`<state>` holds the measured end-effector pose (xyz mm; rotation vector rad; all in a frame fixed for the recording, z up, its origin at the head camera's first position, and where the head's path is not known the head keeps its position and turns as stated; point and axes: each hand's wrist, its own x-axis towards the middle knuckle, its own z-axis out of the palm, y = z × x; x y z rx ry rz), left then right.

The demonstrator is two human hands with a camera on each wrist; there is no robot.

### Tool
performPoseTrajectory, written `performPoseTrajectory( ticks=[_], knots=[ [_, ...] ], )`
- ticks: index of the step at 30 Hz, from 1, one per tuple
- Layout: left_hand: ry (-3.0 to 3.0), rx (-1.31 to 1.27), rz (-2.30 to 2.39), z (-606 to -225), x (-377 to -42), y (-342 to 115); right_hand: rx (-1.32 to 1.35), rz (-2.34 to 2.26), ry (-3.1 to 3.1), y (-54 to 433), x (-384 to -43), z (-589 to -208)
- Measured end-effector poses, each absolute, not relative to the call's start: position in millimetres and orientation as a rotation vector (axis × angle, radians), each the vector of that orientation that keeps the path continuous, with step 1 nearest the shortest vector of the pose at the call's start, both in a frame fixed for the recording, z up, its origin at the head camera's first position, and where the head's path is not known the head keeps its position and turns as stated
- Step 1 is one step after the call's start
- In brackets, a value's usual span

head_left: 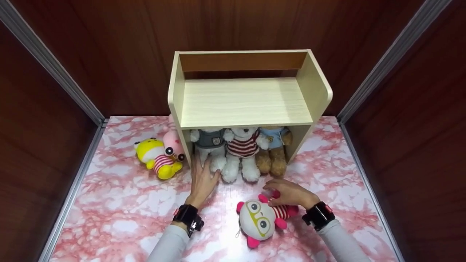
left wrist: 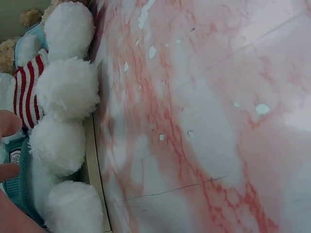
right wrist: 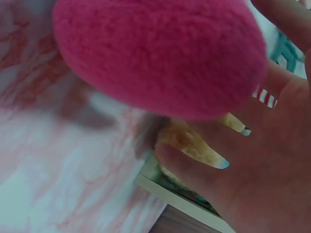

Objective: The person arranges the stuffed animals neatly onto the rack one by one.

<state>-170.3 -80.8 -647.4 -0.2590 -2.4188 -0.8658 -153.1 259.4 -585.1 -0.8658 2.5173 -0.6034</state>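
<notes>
A: Where's the doll?
B: Doll (head_left: 267,215) lies face up on the worktop (head_left: 123,218), in front of the shelf unit (head_left: 247,102), under the right hand (head_left: 291,193). Long axis slants: head toward the person and left, feet right and slightly farther off.
A: Right fingers?
B: Loosely bent over the striped body. Can't tell if they grip. Right wrist view: gaps between fingers, big pink part blocks some of them. Can't tell which doll part that is.
A: Left hand?
B: Left hand (head_left: 203,180) has fingers extended and spread, over one leg of the grey-sweater bear (head_left: 212,140), left end of lower compartment. Contact unclear; that leg is partly covered.
A: Bears' pose?
B: All upright, feet toward the person. Striped-sweater bear (head_left: 243,145) mid, brown bear (head_left: 275,145) right. Upper board cuts off their heads; the middle one's nose just shows.
A: Other toys?
B: Yellow toy (head_left: 158,158) left of the shelf unit, beside a pink toy (head_left: 173,143), partly hidden by the side panel.
</notes>
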Motion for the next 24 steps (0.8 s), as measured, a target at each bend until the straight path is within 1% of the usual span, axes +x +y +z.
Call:
performPoseTrajectory(
  ticks=[6, 15, 24],
  knots=[
    [-2.416, -0.251, -0.872, -650, -169, -82, -0.834, -0.589, 2.443, 256, -154, -589],
    [-2.400, -0.248, -0.890, -650, -167, -81, -0.954, -0.470, 2.462, 251, -155, -591],
    [-2.396, -0.244, -0.908, -648, -165, -83, -1.055, -0.520, 2.399, 249, -162, -595]
  ],
)
